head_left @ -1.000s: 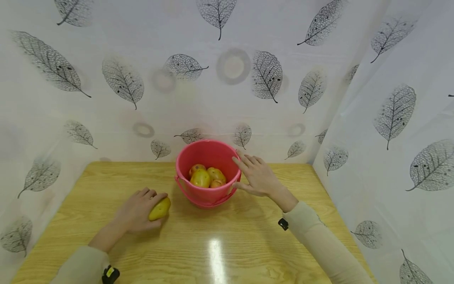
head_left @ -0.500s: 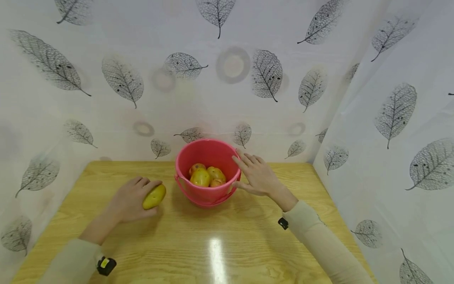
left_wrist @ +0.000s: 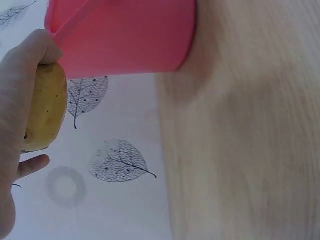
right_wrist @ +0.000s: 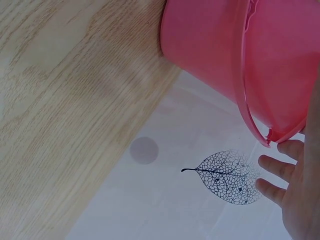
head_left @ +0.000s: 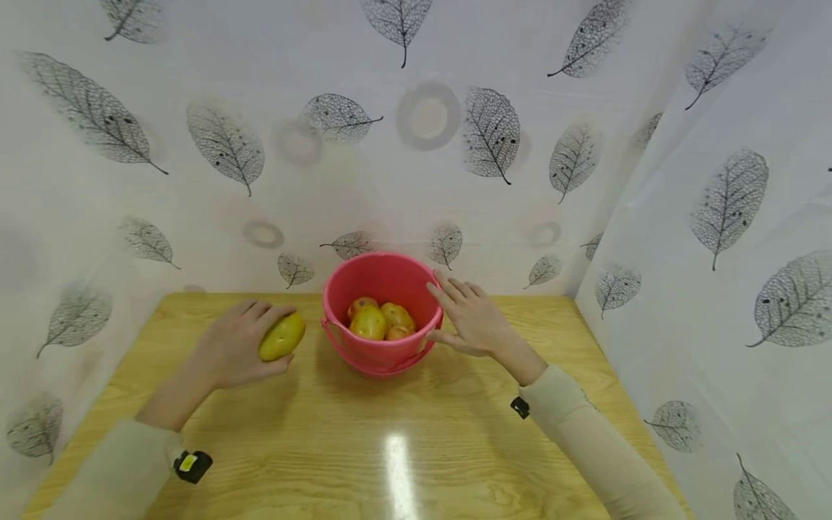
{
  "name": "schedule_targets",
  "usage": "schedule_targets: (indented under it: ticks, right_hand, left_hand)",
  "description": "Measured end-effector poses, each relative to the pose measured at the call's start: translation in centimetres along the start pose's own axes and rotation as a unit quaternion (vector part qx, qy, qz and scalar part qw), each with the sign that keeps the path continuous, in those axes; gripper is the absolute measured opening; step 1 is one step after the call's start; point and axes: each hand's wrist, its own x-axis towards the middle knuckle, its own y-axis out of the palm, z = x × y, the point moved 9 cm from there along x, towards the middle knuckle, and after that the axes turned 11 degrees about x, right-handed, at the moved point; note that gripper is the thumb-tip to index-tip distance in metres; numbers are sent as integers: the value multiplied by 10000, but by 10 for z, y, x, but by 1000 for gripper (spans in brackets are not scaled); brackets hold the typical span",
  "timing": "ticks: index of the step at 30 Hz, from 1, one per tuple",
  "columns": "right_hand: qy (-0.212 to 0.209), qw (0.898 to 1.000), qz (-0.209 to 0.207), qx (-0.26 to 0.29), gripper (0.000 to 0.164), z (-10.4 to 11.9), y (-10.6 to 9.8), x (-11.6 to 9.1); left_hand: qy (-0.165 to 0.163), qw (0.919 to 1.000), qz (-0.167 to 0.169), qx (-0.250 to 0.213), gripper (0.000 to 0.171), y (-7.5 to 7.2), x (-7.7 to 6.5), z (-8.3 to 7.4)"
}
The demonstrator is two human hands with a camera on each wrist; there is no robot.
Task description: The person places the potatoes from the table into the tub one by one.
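My left hand (head_left: 237,347) grips a yellow, dark-speckled mango (head_left: 282,336) above the table, left of a pink bucket (head_left: 383,355). In the left wrist view the thumb and fingers wrap the mango (left_wrist: 47,110), with the bucket wall behind it. Several yellow and reddish fruits (head_left: 368,323) lie inside the bucket; their lower parts are hidden. My right hand (head_left: 473,318), fingers spread and fairly straight, rests against the bucket's right rim. The right wrist view shows its fingers beside the handle's hinge on the bucket (right_wrist: 210,50).
The bucket stands on a wood-grain table (head_left: 312,462), near its back edge. A white curtain with leaf prints (head_left: 416,188) hangs behind and on the sides. The bucket's handle (right_wrist: 241,75) hangs down along its front.
My left hand has lifted the mango off the table and moved it up, back and slightly left. The right hand has stayed at the bucket's rim.
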Motion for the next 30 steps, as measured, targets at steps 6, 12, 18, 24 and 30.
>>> schedule_targets:
  ticks: [6,12,18,24,30]
  right_hand:
    - [24,10000,-4,62,114,0,0,0]
    - [30,10000,30,-76,114,-1,0,-1]
    - [3,9999,27,-120,113,0,0,1]
    - [3,9998,-6,-175,114,-1,1,1]
    - [27,10000,-10,-87,115,-2,1,0]
  left_hand:
    - [202,9994,-267,14,72,-14,16,-3]
    - [408,9987,-307,-19,75,-21,34,-10]
    - [603,9976,-332,25,71,-24,51,-18]
    - [629,9980,-82,-18,71,-20,68,-24]
    - [689,9972,286,45,74,-16,85,-32]
